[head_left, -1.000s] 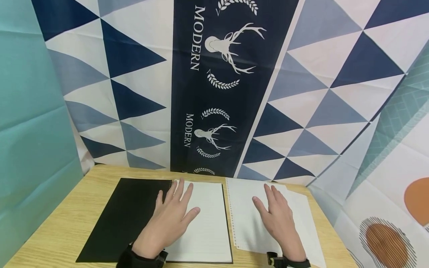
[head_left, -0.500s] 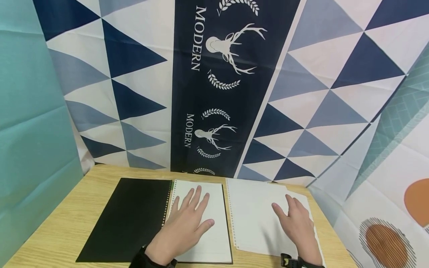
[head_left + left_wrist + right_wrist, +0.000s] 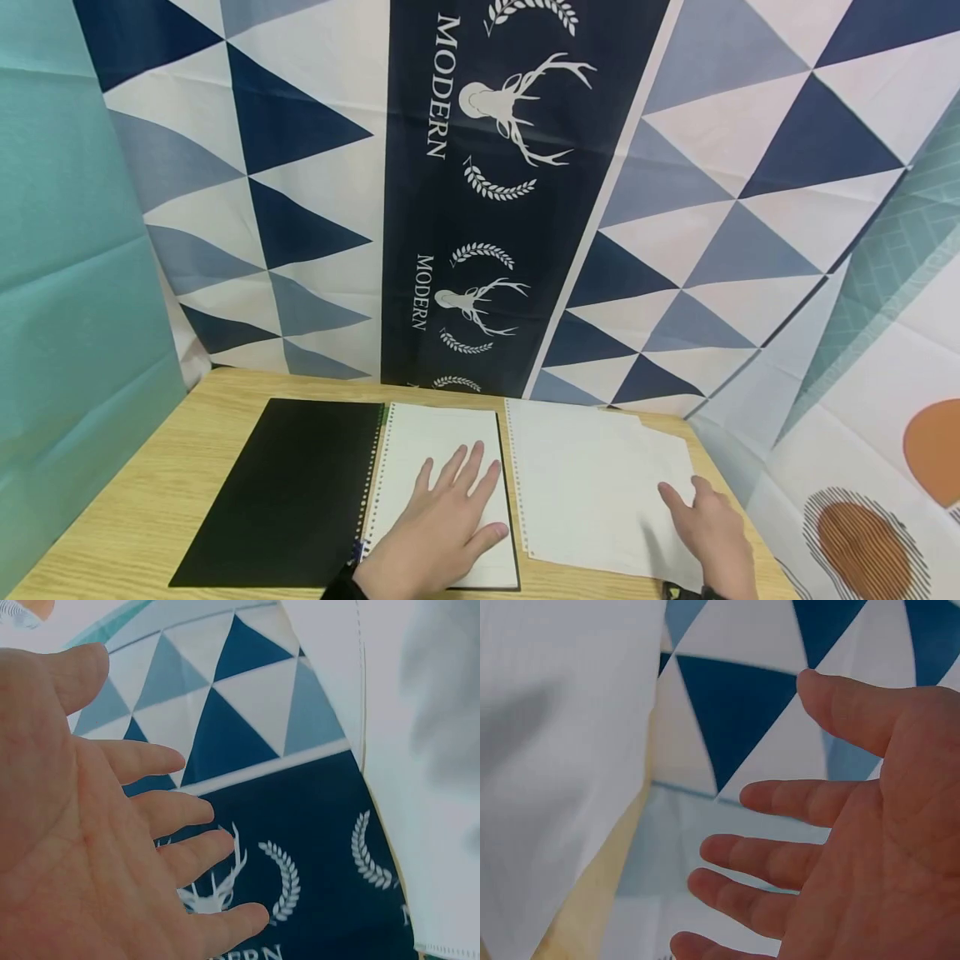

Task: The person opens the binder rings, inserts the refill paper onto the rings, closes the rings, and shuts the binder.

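An open loose-leaf notebook lies on the table, its black cover [image 3: 288,492] on the left and its white punched page [image 3: 431,433] on the right. Over that page is my left hand [image 3: 442,529], fingers spread and straight. Its palm [image 3: 82,825] holds nothing in the left wrist view. To the right of the notebook lie loose white sheets [image 3: 577,492], slightly fanned, with punched holes down the left edge. My right hand [image 3: 712,533] hovers by their right edge and casts a shadow on them. In the right wrist view its fingers [image 3: 787,802] are extended, with nothing held.
Pale wood table [image 3: 112,517] surrounds the notebook and sheets. Behind its back edge hangs a patterned cloth [image 3: 315,192] with triangles and deer heads. A teal cloth [image 3: 82,275] borders the left side, and a white patterned cloth [image 3: 862,433] borders the right.
Both hands have moved to the right and nearer the table's front. The left went from the notebook's binding across its page; the right reached the sheets' right edge. Notebook and sheets look unmoved.
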Demonstrator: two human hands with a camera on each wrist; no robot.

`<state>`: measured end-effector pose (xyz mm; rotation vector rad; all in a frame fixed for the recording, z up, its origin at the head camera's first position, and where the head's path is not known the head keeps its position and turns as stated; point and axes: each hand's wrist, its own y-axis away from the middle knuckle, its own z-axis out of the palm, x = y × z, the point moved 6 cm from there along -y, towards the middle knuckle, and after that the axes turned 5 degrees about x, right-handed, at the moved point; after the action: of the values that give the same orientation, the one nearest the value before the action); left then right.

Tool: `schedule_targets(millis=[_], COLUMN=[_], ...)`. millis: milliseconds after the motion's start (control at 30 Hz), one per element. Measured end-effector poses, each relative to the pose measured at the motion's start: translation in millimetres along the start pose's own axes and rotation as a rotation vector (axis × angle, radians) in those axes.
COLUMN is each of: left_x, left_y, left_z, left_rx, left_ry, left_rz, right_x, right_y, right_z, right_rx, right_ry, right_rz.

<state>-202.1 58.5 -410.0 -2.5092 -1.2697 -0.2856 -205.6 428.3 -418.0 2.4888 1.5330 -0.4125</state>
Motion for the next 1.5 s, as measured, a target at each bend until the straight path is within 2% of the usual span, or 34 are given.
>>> schedule_targets(millis=[200,400,733,967,1133,1400,1500], left_x=[10.7,16.6,16.7,10.2,7.1,6.2,6.1], left_y=[-2.2,-4.9,-7.5,-7.2,-5.5,-3.6,-3.3], left_z=[15.0,27.9,48.0,62.9,69.2,72.8,73.4], left_rx=[-0.043,-0.069,-0.075,-0.127,-0.149,-0.164,-0.175], left_ry=[0.007,0.023,-0.074,-0.096,-0.100,-0.129,-0.141], left_rz=[0.053,0.083,0.119,0.069,0.052,0.060,0.057], right_x=[22,33,41,47,51,48,50], right_y=[0.8,-1.8,-6.2,-3.4,0.8,0.8,0.2], right_z=[7,22,42,44,44,40,41], right_rx=[-0.017,-0.029,-0.047,0.039,0.027,0.045,0.029], right_ry=[-0.006,-0.015,-0.028,0.000,-0.003,-0.042,-0.038], right_rz=[0.066,0.163,0.153,0.238,0.299,0.280,0.305])
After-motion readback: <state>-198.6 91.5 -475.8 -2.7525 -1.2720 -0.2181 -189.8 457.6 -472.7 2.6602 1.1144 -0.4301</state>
